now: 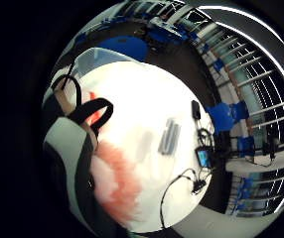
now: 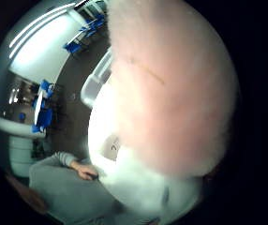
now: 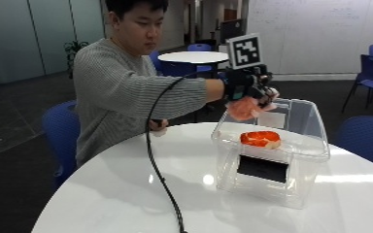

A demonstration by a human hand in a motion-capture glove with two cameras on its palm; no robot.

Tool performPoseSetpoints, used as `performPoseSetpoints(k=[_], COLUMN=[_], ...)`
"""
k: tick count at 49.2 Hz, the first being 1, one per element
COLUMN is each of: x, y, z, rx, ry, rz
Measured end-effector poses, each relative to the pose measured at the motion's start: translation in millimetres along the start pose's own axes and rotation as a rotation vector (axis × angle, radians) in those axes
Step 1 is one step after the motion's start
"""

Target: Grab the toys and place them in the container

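Observation:
In the outside view my gloved right hand (image 3: 246, 87) grips a pink plush toy (image 3: 243, 108) just above the near rim of a clear plastic container (image 3: 274, 182), which stands on the round white table (image 3: 109, 194). An orange and white plush toy (image 3: 260, 139) lies inside the container. The pink toy (image 2: 171, 84) fills most of the thumb side palm view, with the container (image 2: 94, 84) beside it. Its pink and white fuzz (image 1: 114, 183) shows against the table (image 1: 147, 109) in the little finger side palm view.
The person's bare left hand (image 3: 157, 126) rests at the table's far edge. A black cable (image 3: 157, 179) runs across the table. A black panel (image 3: 262, 168) sits on the container's front wall. Blue chairs (image 3: 367, 138) and another round table (image 3: 193, 57) stand around.

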State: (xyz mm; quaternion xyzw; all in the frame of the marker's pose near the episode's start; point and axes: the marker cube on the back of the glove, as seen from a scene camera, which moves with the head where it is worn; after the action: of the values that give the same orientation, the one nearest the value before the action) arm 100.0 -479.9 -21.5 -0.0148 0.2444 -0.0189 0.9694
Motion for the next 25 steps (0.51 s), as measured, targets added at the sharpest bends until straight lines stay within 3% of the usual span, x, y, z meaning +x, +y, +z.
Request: performPoseSetpoints(k=[10, 25], x=[-7.1, -1.3], y=[-58.2, -45.0], z=[30.1, 49.3], rx=[-0.074, -0.252], ry=[-0.225, -0.154], rz=[0.173, 0.226])
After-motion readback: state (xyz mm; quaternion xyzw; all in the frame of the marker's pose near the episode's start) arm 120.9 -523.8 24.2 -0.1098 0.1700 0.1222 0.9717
